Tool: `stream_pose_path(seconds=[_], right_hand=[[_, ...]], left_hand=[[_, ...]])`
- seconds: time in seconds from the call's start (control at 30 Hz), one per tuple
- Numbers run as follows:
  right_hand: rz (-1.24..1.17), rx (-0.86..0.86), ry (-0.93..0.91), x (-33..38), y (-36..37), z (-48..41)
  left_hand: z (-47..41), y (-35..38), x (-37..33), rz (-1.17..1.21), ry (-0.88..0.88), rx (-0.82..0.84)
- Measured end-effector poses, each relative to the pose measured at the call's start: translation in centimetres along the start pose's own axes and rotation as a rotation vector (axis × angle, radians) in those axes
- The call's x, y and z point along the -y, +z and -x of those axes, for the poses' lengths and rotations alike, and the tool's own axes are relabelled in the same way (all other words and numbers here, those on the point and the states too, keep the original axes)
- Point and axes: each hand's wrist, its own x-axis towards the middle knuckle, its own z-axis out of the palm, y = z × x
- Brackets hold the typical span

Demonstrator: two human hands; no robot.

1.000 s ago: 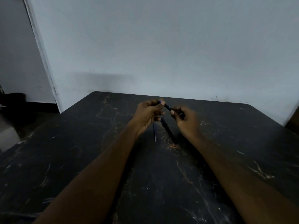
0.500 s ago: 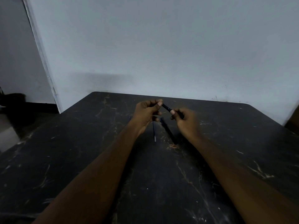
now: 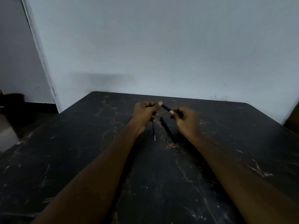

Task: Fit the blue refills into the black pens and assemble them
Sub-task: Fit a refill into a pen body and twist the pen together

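Both my hands hold one black pen (image 3: 166,108) in the air above the far middle of the dark table (image 3: 80,159). My left hand (image 3: 145,113) pinches its upper left end between thumb and fingers. My right hand (image 3: 186,120) grips the lower right end, which is hidden in the fist. On the table below the hands lie a thin blue refill (image 3: 154,131) and a second black pen (image 3: 167,129), side by side and a little apart.
A pale wall rises just behind the table's far edge. To the left of the table are a doorway and dark floor. A brown object (image 3: 293,117) shows at the right edge of the view.
My hands stay at the same spot with the pen between them. The fingers shift slightly along the pen; the refill and the other pen on the table have not moved.
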Motion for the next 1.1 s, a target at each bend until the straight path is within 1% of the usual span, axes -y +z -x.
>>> stream_pose_path(seconds=[0.2,0.43,0.63,0.83,0.93,1.0,1.1], right_hand=[[0.005,0.034,0.017,0.0,-0.1,0.13],[-0.019,0.012,0.024,-0.14,0.15,0.04],[-0.017,-0.009,-0.016,0.5,0.0,0.25],[-0.021,0.052,0.013,-0.12,0.09,0.16],[-0.023,0.076,-0.007,-0.22,0.06,0.03],[-0.01,0.079,-0.016,-0.23,-0.02,0.03],[-0.009,0.07,-0.007,-0.25,0.05,0.12]], left_hand=[[-0.02,0.21,0.08,-0.05,0.064,-0.024],[0.24,0.39,-0.27,0.006,0.009,-0.008],[0.19,0.33,-0.08,-0.019,0.034,-0.018],[-0.27,0.18,0.39,-0.012,0.035,-0.002],[-0.38,0.11,0.35,0.0,0.047,-0.002],[-0.4,-0.03,0.36,-0.018,0.067,-0.001],[-0.39,-0.26,0.25,-0.113,0.087,0.004]])
